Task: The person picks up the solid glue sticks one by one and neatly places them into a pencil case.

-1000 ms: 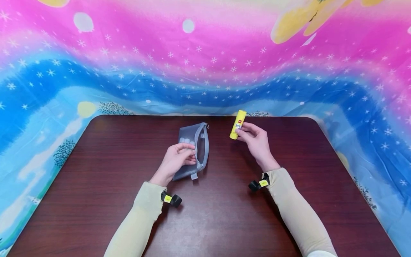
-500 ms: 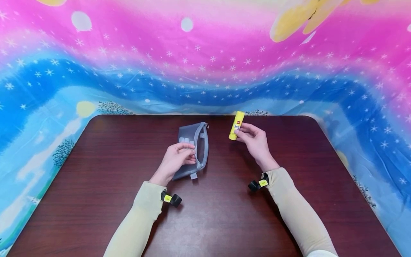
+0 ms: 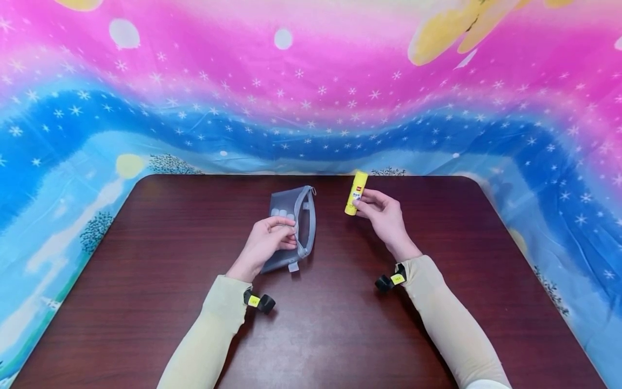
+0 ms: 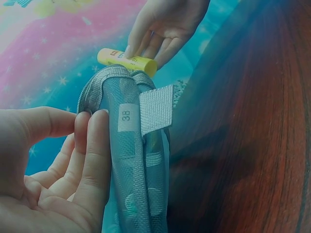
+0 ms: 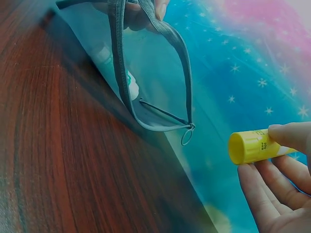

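Between its thumb and fingers, my left hand point(image 3: 264, 240) pinches the zippered edge of a grey mesh pouch point(image 3: 286, 202). The pouch's mouth gapes toward the right, and through the mesh show several pale rounded shapes. In the right wrist view a white item point(image 5: 132, 86) lies inside the pouch point(image 5: 187, 92). A yellow glue stick point(image 3: 356, 193), tilted and held above the table, is gripped by the thumb and fingers of my right hand point(image 3: 386, 216). It stays apart from the pouch, to the right of the opening. A grey tab point(image 4: 156, 109) sticks out from the pouch's end.
Everything is over a dark red-brown wooden table point(image 3: 311, 324). Behind and at both sides hangs a pink and blue cloth point(image 3: 311, 108) with snowflakes. Each wrist wears a small black camera, such as the left wrist camera point(image 3: 265, 303).
My right hand has moved slightly left and down, bringing the glue stick a little nearer the pouch. The left hand and pouch have stayed in place.
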The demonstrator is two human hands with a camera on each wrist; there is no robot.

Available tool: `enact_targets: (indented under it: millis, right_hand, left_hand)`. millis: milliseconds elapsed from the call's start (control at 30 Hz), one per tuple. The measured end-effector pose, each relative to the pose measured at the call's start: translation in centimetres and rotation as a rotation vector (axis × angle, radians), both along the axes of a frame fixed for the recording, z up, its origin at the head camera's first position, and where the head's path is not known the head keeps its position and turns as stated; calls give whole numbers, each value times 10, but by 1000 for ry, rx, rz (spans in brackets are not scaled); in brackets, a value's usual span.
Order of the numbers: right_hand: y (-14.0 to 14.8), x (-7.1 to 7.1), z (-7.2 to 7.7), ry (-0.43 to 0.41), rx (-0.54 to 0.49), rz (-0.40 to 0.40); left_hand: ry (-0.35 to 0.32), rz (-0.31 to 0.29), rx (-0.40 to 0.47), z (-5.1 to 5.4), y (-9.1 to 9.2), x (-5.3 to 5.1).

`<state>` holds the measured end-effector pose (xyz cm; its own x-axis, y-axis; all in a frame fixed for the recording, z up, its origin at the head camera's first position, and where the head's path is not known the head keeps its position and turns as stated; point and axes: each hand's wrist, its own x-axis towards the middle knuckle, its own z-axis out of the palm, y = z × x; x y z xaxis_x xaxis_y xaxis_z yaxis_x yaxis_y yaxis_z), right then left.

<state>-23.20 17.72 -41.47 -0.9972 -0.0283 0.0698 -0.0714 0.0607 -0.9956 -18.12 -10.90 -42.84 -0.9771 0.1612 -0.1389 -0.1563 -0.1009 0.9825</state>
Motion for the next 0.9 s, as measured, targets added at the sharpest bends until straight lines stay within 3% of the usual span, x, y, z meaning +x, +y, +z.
enact_targets:
  millis: [467,900]
  right_hand:
    - [-2,1,-8,-12,12,11]
    - [-9,-2,-10,-22,8,52]
  left_hand:
    - [5,3,-2,-3,-2,1]
    - [-5,13,10,1,-2,-1]
